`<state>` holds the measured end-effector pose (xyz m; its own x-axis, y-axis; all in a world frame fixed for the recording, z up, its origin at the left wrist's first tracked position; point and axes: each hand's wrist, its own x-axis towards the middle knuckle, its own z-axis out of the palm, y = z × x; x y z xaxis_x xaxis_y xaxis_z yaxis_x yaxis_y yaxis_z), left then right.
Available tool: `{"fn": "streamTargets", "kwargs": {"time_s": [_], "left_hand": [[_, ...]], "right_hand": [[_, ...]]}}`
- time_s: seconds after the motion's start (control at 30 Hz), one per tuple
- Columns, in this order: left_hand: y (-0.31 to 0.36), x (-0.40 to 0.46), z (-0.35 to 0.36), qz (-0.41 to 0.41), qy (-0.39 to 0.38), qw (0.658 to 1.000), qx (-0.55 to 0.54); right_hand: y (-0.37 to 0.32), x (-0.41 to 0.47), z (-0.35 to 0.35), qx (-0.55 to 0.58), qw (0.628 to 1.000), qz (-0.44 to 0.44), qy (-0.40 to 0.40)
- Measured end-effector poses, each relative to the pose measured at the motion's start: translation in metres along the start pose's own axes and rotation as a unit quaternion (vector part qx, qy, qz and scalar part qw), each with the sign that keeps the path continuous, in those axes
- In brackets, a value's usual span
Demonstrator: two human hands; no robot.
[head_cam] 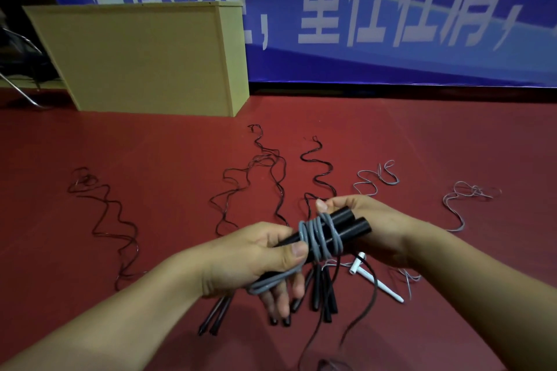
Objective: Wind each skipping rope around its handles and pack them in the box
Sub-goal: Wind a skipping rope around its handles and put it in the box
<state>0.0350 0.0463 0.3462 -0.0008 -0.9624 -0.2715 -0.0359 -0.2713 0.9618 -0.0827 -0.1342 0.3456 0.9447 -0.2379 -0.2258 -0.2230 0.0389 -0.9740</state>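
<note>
winding around two black handles (346, 224) held side by side, a grey rope (316, 238) forms several loops at their middle, with a loose end hanging below. more skipping ropes (271, 172) lie unwound on the red floor (150, 159), their handles near the person. a yellow box (144, 54) stands further back on the left. the left hand (256, 259) grips the handles' near end, fingers curled. the right hand (373, 220) holds the far end, thumb on the coils.
</note>
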Motion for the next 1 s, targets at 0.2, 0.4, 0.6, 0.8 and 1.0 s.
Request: {"fn": "streamTargets", "kwargs": {"time_s": [0.2, 0.4, 0.6, 0.8, 1.0], "left_hand": [[0.006, -0.001, 0.001, 0.050, 0.082, 0.995, -0.007], [0.001, 0.006, -0.001, 0.025, 0.220, 0.975, 0.016], [-0.004, 0.013, -0.007, 0.005, 0.309, 0.950, 0.037], [-0.009, 0.019, -0.009, -0.032, 0.348, 0.936, 0.029], [-0.015, 0.020, -0.021, -0.058, 0.389, 0.918, 0.044]], "right_hand": [[-0.001, 0.006, 0.008, -0.033, 0.999, 0.007, 0.018], [0.004, 0.011, 0.013, -0.174, 0.981, -0.014, 0.089], [0.005, 0.009, 0.015, -0.348, 0.934, -0.068, 0.046], [0.002, 0.009, 0.016, -0.263, 0.962, -0.017, 0.066], [-0.001, 0.008, 0.014, -0.267, 0.957, -0.001, 0.112]]}}
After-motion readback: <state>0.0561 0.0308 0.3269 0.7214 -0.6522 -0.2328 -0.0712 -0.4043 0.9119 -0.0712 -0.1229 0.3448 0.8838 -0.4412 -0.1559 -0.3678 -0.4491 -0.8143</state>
